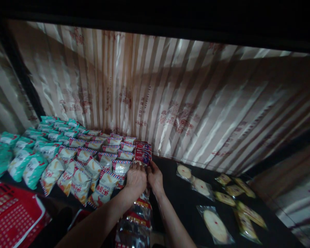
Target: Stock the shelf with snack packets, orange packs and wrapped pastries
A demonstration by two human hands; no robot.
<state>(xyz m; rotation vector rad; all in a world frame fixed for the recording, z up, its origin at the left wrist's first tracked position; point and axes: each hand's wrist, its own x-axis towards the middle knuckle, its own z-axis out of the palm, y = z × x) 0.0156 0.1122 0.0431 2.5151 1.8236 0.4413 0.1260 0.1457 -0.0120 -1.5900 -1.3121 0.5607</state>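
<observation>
Both of my hands are at a column of red snack packets [143, 155] with blue printing, standing in a row toward the curtain. My left hand [135, 179] has its fingers curled against the near end of a packet. Opposite it, my right hand [155, 176] grips the right edge, thumb and fingers closed. The gripped part is mostly covered by my fingers. Just left of my hands are rows of white snack bags [107, 187] with striped edges. Below my wrists lie dark, shiny packets [138, 220] with red bands, partly hidden by my left forearm.
Teal bags [34, 168] fill the shelf's left end. A red basket [18, 215] stands at the lower left. On the black shelf [178, 206] to the right lie round pale wafers [215, 225] in clear wrap and several yellow packets [251, 215]. A striped curtain [170, 93] closes the back.
</observation>
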